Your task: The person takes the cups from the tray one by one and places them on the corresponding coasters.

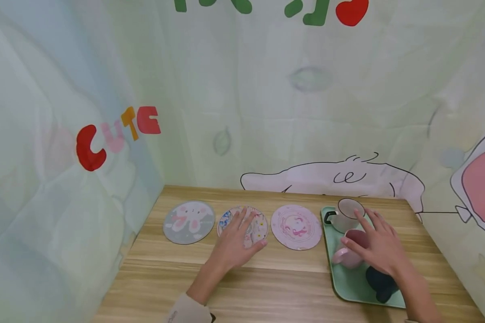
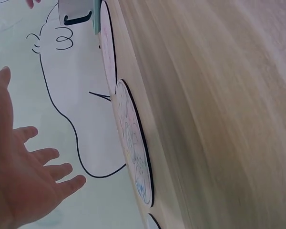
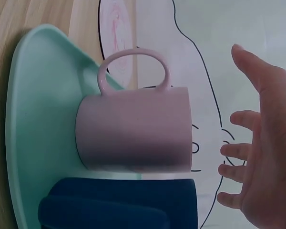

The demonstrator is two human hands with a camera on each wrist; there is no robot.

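My left hand (image 1: pixel 234 244) hovers with spread fingers over a round mat with a flowery print (image 1: pixel 262 228), the middle one of three. The left wrist view shows that hand raised above the table and nothing in it. On the right, my right hand (image 1: pixel 381 246) is held over a green tray (image 1: pixel 343 287), fingers apart and empty. Beneath it stands a pink mug (image 3: pixel 133 131) with its handle turned to the left. A dark blue mug (image 3: pixel 119 205) is nearer to me, partly hidden by my wrist. At the tray's far end is a white mug (image 1: pixel 342 223) with a black handle.
A grey round mat with a rabbit (image 1: pixel 189 222) lies to the left, and a pink round mat (image 1: pixel 295 240) lies between the flowery one and the tray. The wooden table (image 1: pixel 266 291) meets printed cloth walls (image 1: pixel 234 112) at its back and sides.
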